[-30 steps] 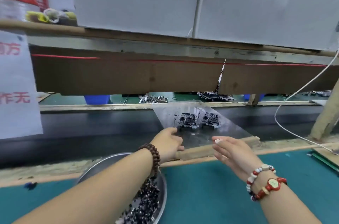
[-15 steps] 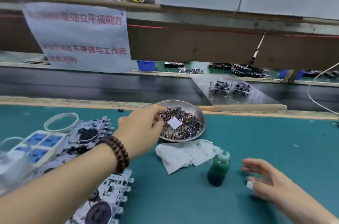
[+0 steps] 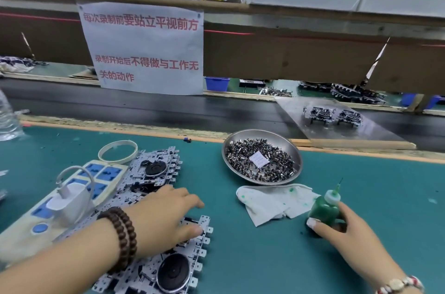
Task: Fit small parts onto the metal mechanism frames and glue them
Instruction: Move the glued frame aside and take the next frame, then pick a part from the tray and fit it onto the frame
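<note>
Your green bench mat (image 3: 265,257) is the biggest surface here, smooth and teal, and everything below is placed from the steel dish (image 3: 296,149) that sits on it near the far edge. Beyond the dish runs the dark conveyor belt (image 3: 144,113), and to its far right a flat grey plate (image 3: 375,132) lies across the belt carrying two metal mechanisms (image 3: 333,115) side by side. Above the belt to the dish's far left hangs a paper sign (image 3: 144,48) with red characters.

The dish is round, shallow and shiny, and it holds a heap of small dark parts (image 3: 240,156) with a white paper slip (image 3: 258,159) lying on top.

Left of the dish and nearer to you lies a row of stamped metal mechanism frames (image 3: 154,168), thin, silvery and toothed with tabs along their right edges, each with a round black disc. Further left, a cream power strip (image 3: 21,243) with blue sockets lies under the frames' edge, a white charger (image 3: 69,199) plugged into it. A white ring (image 3: 118,151) lies flat behind the strip.

Just in front of the dish sits a crumpled white cloth (image 3: 272,202) spotted green.

Your left hand (image 3: 163,216) rests on the frames; its fingers bend down over the nearest frame's edge, though whether they actually grasp it I cannot tell. Your right hand (image 3: 349,233), to the dish's near right, grasps the small green glue bottle (image 3: 325,207), which stands upright on the mat beside the cloth, its thin nozzle pointing up.
</note>
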`<state>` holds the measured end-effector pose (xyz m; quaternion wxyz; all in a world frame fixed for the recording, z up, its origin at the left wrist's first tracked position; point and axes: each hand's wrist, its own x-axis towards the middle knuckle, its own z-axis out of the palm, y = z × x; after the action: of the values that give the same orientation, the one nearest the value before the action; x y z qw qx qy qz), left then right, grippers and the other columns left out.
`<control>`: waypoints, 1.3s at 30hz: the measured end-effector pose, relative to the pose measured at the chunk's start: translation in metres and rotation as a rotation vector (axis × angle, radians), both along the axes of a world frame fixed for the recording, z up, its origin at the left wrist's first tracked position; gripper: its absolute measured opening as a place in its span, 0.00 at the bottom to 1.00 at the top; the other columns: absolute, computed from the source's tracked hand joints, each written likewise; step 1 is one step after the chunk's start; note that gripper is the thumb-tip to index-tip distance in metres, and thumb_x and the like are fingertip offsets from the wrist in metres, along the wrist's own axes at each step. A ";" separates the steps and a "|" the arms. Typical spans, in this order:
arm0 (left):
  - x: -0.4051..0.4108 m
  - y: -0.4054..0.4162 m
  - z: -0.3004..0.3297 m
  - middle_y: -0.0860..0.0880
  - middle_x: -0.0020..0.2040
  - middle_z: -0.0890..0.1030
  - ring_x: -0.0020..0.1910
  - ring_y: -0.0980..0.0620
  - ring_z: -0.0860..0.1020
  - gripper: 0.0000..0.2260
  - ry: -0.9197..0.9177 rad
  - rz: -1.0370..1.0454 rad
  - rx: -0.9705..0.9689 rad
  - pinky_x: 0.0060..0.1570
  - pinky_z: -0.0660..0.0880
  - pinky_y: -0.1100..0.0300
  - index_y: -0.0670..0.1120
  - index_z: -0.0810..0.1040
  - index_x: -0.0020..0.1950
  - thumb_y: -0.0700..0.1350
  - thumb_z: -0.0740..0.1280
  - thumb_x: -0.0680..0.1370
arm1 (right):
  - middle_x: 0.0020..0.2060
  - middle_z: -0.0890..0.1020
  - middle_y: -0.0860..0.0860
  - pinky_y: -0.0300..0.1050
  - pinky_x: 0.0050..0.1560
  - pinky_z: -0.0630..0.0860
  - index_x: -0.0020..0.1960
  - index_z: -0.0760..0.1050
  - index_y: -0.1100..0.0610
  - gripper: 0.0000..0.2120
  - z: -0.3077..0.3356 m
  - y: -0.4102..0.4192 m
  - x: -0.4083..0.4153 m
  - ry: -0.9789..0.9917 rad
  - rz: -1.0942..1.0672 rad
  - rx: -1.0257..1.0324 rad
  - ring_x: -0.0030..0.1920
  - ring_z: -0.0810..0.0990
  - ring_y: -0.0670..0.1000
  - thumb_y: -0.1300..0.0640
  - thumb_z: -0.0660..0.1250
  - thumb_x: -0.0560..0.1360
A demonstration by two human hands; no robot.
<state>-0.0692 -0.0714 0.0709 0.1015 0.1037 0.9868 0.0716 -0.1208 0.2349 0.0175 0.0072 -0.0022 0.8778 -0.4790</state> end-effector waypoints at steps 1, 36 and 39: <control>-0.004 0.002 -0.002 0.58 0.65 0.67 0.66 0.57 0.62 0.20 0.003 -0.015 -0.025 0.67 0.59 0.58 0.57 0.61 0.70 0.59 0.55 0.78 | 0.35 0.83 0.38 0.37 0.41 0.70 0.47 0.76 0.47 0.11 -0.001 -0.001 -0.001 0.009 -0.010 -0.005 0.37 0.80 0.36 0.56 0.75 0.68; -0.063 -0.025 0.001 0.52 0.40 0.83 0.40 0.57 0.79 0.08 -0.096 0.051 0.733 0.45 0.76 0.62 0.53 0.81 0.39 0.55 0.69 0.66 | 0.45 0.79 0.50 0.45 0.41 0.64 0.50 0.73 0.53 0.10 -0.002 0.013 -0.021 0.084 -0.247 0.125 0.45 0.75 0.52 0.53 0.71 0.72; -0.060 -0.017 -0.002 0.57 0.41 0.80 0.42 0.61 0.78 0.02 0.016 0.040 0.562 0.49 0.74 0.65 0.57 0.76 0.41 0.53 0.66 0.73 | 0.47 0.78 0.53 0.46 0.44 0.65 0.50 0.72 0.53 0.10 0.000 0.010 -0.020 0.074 -0.240 0.151 0.46 0.75 0.54 0.53 0.70 0.72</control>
<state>-0.1296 -0.0879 0.0684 0.0596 0.1086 0.9308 0.3438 -0.1409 0.2451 0.0171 -0.0823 0.0857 0.9049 -0.4088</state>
